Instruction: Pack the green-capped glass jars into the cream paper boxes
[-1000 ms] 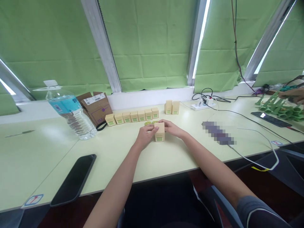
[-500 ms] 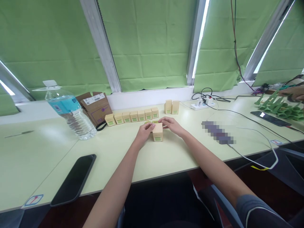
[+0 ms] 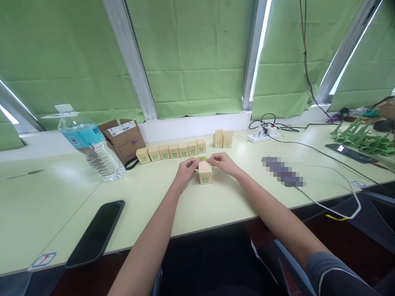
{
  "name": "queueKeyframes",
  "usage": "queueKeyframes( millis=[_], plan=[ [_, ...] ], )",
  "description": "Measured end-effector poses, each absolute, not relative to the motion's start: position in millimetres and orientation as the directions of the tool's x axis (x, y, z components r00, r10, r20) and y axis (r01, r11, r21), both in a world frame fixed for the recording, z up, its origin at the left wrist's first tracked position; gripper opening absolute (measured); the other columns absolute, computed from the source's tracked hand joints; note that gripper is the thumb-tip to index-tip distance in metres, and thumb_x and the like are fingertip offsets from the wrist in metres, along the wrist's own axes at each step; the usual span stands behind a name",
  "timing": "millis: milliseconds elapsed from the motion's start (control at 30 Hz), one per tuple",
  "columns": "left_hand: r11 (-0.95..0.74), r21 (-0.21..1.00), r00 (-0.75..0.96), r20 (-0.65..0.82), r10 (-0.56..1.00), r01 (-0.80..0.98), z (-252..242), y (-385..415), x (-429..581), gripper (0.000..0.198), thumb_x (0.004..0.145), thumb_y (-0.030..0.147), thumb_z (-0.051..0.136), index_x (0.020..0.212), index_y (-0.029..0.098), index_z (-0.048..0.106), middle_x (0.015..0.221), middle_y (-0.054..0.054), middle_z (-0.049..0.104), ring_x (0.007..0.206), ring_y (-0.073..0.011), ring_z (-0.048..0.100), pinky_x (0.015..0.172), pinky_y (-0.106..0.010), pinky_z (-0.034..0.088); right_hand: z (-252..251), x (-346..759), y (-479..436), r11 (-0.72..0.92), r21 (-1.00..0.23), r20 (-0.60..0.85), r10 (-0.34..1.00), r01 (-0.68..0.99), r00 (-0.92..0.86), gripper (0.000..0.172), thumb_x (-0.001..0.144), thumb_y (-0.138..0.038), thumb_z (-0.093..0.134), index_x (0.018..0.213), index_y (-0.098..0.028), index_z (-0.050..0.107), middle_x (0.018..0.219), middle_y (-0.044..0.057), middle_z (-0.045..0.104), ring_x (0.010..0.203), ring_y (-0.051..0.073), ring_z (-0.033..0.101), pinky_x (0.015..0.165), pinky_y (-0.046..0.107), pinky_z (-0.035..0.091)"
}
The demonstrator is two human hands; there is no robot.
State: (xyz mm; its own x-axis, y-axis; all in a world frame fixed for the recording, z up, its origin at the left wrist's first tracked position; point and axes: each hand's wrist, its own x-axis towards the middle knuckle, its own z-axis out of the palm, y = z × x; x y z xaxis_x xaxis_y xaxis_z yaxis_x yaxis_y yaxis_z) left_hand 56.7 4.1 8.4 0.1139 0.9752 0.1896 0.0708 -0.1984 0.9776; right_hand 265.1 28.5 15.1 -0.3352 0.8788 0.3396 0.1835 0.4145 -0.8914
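A small tan cardboard box [image 3: 205, 173] with a green label on its front stands upright on the table before me. My left hand [image 3: 186, 172] is closed at its back left corner, the thumb along the top edge. From the other side my right hand [image 3: 226, 163] pinches at the back right corner, fingers bent. The far side of the box and some fingertips are hidden. Just behind the box, between my hands, yellow-green round pieces [image 3: 202, 158] show in part; what they are is too small to tell.
A row of similar boxes [image 3: 174, 151] stands behind, with two more boxes [image 3: 223, 139] to their right. At left are a large water bottle [image 3: 92, 144], an opened carton [image 3: 126, 142] and a phone [image 3: 96, 232]. A power strip [image 3: 263, 136], cables and green plastic parts [image 3: 364, 137] lie at right.
My right fingers have drawn together at the box's back corner, and more of the yellow-green pieces shows. At far right, another person's hand has pulled back from the green parts.
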Motion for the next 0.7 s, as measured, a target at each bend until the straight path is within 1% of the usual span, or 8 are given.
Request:
queueKeyframes(
  millis=[133,267,400,567,700],
  plan=[
    [-0.199,0.975,0.097,0.190,0.977,0.096,7.9,4.5,55.7,0.044,0.076,0.061,0.075,0.087,0.019,0.073,0.093,-0.007,0.074,0.089,-0.0218,0.066,0.082,-0.033,0.048,13.1,264.1,30.4,0.420,-0.891,0.346,0.873,0.171,-0.344,0.036,0.084,-0.053,0.067,0.079,-0.017,0.072,0.080,0.004,0.071,0.076,0.017,0.062,0.076,0.031,0.047],
    [-0.200,0.974,0.102,0.190,0.976,0.101,6.5,5.3,55.7,0.043,0.076,0.060,0.074,0.086,0.018,0.072,0.093,-0.007,0.074,0.088,-0.0213,0.066,0.080,-0.033,0.048,13.3,263.3,29.4,0.415,-0.900,0.348,0.868,0.131,-0.354,0.033,0.083,-0.050,0.070,0.089,-0.018,0.071,0.079,0.002,0.070,0.073,0.016,0.061,0.074,0.031,0.047],
    [-0.199,0.975,0.098,0.189,0.977,0.104,6.7,5.5,56.1,0.043,0.076,0.060,0.074,0.087,0.018,0.071,0.092,-0.007,0.073,0.089,-0.0213,0.066,0.079,-0.032,0.048,12.7,262.4,29.4,0.404,-0.904,0.333,0.871,0.140,-0.363,0.035,0.083,-0.052,0.068,0.083,-0.017,0.070,0.080,0.002,0.069,0.074,0.016,0.061,0.076,0.032,0.048],
    [-0.179,0.979,0.111,0.168,0.980,0.099,7.2,5.1,55.3,0.043,0.075,0.060,0.075,0.087,0.019,0.070,0.093,-0.006,0.073,0.089,-0.0209,0.066,0.078,-0.032,0.048,8.7,261.6,32.4,0.377,-0.916,0.303,0.875,0.138,-0.376,0.036,0.084,-0.053,0.067,0.084,-0.018,0.071,0.083,0.003,0.070,0.078,0.017,0.061,0.077,0.031,0.049],
    [-0.127,0.990,0.135,0.117,0.984,0.064,4.7,6.1,54.3,0.043,0.076,0.059,0.074,0.090,0.019,0.069,0.096,-0.006,0.073,0.090,-0.0209,0.067,0.077,-0.031,0.047,6.8,261.1,31.3,0.293,-0.944,0.208,0.884,0.150,-0.418,0.038,0.086,-0.055,0.063,0.083,-0.019,0.070,0.086,0.003,0.070,0.082,0.017,0.062,0.074,0.029,0.049]
  ],
)
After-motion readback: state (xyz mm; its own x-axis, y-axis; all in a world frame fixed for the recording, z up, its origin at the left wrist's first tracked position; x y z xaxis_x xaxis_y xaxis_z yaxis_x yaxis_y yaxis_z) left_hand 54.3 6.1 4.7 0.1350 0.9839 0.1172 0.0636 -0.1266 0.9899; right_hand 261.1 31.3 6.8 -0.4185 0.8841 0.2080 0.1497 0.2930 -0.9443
